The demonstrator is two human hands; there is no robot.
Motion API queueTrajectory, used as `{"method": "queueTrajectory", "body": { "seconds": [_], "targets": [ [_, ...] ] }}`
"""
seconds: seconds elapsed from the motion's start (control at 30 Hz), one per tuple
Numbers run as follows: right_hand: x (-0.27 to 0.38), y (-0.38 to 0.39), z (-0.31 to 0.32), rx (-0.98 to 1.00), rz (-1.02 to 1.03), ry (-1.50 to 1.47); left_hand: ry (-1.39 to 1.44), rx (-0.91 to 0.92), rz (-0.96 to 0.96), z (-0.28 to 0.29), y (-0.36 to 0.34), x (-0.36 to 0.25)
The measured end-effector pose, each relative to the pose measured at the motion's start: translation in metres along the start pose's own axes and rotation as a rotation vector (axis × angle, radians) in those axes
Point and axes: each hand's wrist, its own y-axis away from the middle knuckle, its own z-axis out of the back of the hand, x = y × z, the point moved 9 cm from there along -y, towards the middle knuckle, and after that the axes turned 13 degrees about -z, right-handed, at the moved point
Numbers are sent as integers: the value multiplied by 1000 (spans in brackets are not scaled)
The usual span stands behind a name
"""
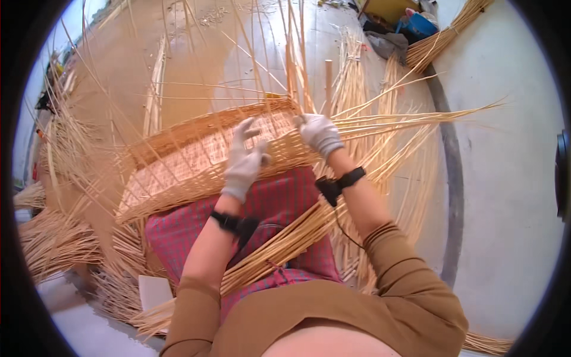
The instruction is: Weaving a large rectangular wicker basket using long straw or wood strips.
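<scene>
A long, shallow wicker basket [238,136] rests tilted across my lap, its wall partly woven and upright stakes rising from its rim. My left hand [242,160], in a pale work glove, hovers at the near wall with fingers apart, holding nothing. At the basket's right corner my right hand [319,132], gloved alike, is closed around wicker rods [404,122] that fan out to the right. What exactly lies between those fingertips is partly hidden. A red and blue checked cloth [276,190] covers my lap beneath the basket.
A bundle of wicker rods [279,247] lies across my lap. More rods [59,241] are heaped on the left, and bundles [351,77] lie beyond the basket to the right. A blue container [420,27] stands at the far right near another bundle [449,35] against the wall.
</scene>
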Motion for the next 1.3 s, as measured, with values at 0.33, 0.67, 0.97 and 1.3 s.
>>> {"method": "queueTrajectory", "body": {
  "seconds": [0.33,0.67,0.97,1.3],
  "targets": [
    [-39,6,51,-428,59,-633,-1034,-1106,367,508,174,34],
    [-47,-35,82,-563,-200,246,-123,-946,454,594,161,201],
    [-71,-27,58,-705,-127,150,-116,-989,226,587,179,211],
    [-115,-27,45,-627,-35,-1,-178,-920,160,571,168,171]
  ]
}}
